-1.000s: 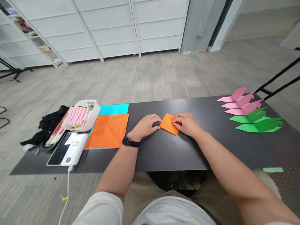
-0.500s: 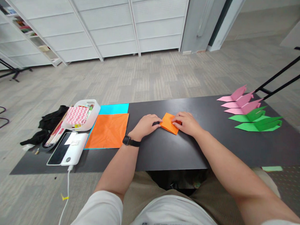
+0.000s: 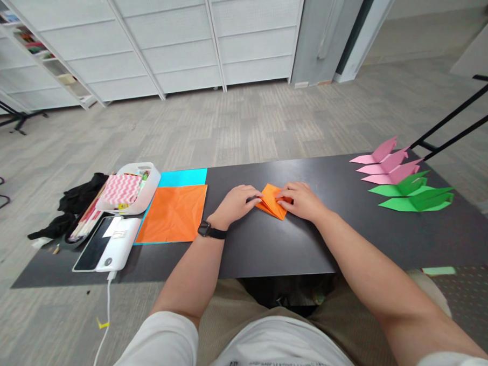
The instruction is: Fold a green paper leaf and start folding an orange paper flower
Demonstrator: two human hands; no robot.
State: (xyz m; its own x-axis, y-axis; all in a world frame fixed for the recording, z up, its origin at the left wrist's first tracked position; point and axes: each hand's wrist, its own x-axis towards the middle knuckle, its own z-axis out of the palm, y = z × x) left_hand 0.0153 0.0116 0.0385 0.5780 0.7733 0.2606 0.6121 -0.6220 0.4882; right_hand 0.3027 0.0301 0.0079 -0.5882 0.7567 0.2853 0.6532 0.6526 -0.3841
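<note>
Orange paper [image 3: 271, 203], angular, creased, layered.

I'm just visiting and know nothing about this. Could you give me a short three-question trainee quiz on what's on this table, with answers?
1. How many pink and green folded paper figures sit in the row toward the right end of the table?
2. True or false: the watch is on the left wrist.
3. What do the left hand and the right hand both touch?
a) the white basket
b) the small folded orange paper
c) the charging cable

Key: 1. five, three pink and two green; 2. true; 3. b
</note>
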